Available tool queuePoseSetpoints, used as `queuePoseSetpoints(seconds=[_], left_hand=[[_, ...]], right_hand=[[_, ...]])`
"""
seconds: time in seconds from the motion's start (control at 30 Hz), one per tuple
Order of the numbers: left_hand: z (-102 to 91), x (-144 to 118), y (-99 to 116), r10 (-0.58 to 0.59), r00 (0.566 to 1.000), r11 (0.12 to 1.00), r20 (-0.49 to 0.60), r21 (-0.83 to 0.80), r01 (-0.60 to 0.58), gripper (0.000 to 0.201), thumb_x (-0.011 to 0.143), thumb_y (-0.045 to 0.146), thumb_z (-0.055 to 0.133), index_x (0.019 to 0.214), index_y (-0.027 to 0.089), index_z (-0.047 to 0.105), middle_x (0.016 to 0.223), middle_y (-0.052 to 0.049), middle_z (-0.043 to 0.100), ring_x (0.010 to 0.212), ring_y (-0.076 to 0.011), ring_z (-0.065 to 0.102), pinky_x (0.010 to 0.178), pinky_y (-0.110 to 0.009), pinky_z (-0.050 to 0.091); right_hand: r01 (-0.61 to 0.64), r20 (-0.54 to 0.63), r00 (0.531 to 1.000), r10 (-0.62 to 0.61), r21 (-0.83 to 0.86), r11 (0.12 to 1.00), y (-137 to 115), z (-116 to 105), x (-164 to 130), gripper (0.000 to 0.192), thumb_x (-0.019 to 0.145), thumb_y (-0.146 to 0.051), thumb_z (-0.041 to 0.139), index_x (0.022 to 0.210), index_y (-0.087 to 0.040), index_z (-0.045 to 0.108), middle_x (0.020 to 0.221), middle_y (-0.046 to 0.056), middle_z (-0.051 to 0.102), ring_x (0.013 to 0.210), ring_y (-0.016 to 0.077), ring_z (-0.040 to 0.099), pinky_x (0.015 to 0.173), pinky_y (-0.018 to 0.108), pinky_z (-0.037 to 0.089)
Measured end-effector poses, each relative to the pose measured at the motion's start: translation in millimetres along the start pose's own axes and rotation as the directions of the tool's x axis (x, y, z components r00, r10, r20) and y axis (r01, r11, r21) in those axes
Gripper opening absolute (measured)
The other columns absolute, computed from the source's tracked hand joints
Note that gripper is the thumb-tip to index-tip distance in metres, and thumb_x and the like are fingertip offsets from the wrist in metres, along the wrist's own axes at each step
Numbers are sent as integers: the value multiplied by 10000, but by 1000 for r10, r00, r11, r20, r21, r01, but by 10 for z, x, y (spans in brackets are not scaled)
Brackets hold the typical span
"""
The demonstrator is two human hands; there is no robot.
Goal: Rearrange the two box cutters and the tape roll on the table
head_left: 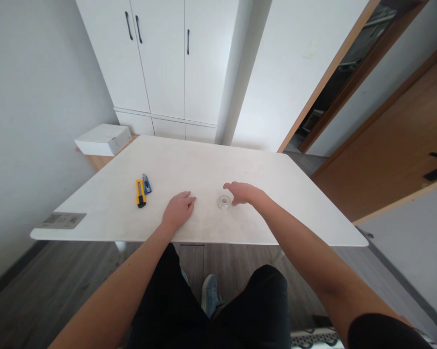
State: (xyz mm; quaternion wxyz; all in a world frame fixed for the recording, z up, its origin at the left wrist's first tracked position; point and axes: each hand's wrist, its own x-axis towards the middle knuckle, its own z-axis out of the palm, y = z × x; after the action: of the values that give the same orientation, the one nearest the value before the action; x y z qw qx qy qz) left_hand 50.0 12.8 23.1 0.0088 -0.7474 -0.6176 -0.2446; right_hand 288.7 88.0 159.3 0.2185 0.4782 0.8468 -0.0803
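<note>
A small roll of clear or whitish tape lies flat on the white table, near the middle. Over its right side reaches my right hand, fingers and thumb spread apart; the thumb is close to the roll's right edge, and I cannot tell whether it touches. My left hand rests on the tabletop left of the roll, holding nothing, its fingers loosely extended. Farther left lie a yellow utility knife and a smaller blue utility knife, side by side.
A grey printed label sits at the table's left front corner. Beyond the far left corner, a white box stands on a wooden surface. White cabinets line the back, and a wooden door is on the right.
</note>
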Motion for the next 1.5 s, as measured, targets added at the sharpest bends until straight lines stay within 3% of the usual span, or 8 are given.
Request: queuePoseSetpoints(seconds=[0.13,0.47,0.63,0.77,0.93,1.3,1.43,1.5], left_hand=[[8,2,-8,10,1000,1000,1,-2,-10,378,941,288,419,1118,207,743,1283,-101,664,1209,-243,600,1088,-409,445],[48,-2,-54,38,999,999,-18,13,-38,409,949,315,392,1102,186,749,1272,-126,666,1186,-258,614,1076,-415,454],[61,-5,-66,30,999,999,-25,-19,-31,406,935,337,397,1081,214,756,1263,-98,676,1184,-259,617,1075,-421,459],[68,3,-71,31,999,999,-13,17,-30,416,938,342,388,1090,214,753,1258,-94,680,1182,-252,618,1074,-418,459],[66,6,-77,44,999,998,-13,49,-44,431,945,335,374,1095,192,752,1259,-114,676,1173,-251,621,1066,-401,463],[64,5,-80,54,998,998,-22,29,-53,420,936,320,391,1093,173,752,1256,-130,674,1174,-263,622,1070,-404,461],[47,0,-42,35,999,998,-26,45,-34,378,939,286,414,1081,203,754,1240,-111,685,1170,-246,624,1064,-400,467],[23,-2,-5,18,1000,999,-19,42,-17,352,935,260,435,1083,214,751,1236,-104,687,1166,-232,625,1066,-392,463]], right_hand=[[60,-26,998,-59,15,998,-17,2,-14,761,743,-311,762,1426,-302,427,1381,116,515,1097,288,622,794,336,498],[139,-85,985,-147,-87,986,-147,450,213,431,816,-281,638,1243,-312,582,1213,97,618,1002,266,657,711,318,502],[-55,-102,993,50,-45,997,509,357,87,489,777,-280,675,1257,-293,582,1232,103,631,1029,266,647,706,306,493],[-271,-70,960,270,-10,963,1154,369,17,512,760,-261,687,1262,-286,590,1238,94,643,1030,263,646,696,304,486],[-351,-40,935,353,42,935,1493,541,58,498,762,-276,696,1251,-294,603,1259,66,646,1065,251,634,704,292,479],[-426,29,905,425,74,902,1499,509,-66,856,698,-301,800,1440,-186,389,1337,167,585,1122,302,618,777,335,500],[-523,-41,851,524,41,852,1242,351,-162,618,778,-206,696,1349,-113,480,1271,212,603,1084,316,629,747,352,500],[-469,-115,874,472,56,881,967,212,-108,437,842,-195,603,1269,-116,553,1246,212,618,1073,310,629,755,360,492]])
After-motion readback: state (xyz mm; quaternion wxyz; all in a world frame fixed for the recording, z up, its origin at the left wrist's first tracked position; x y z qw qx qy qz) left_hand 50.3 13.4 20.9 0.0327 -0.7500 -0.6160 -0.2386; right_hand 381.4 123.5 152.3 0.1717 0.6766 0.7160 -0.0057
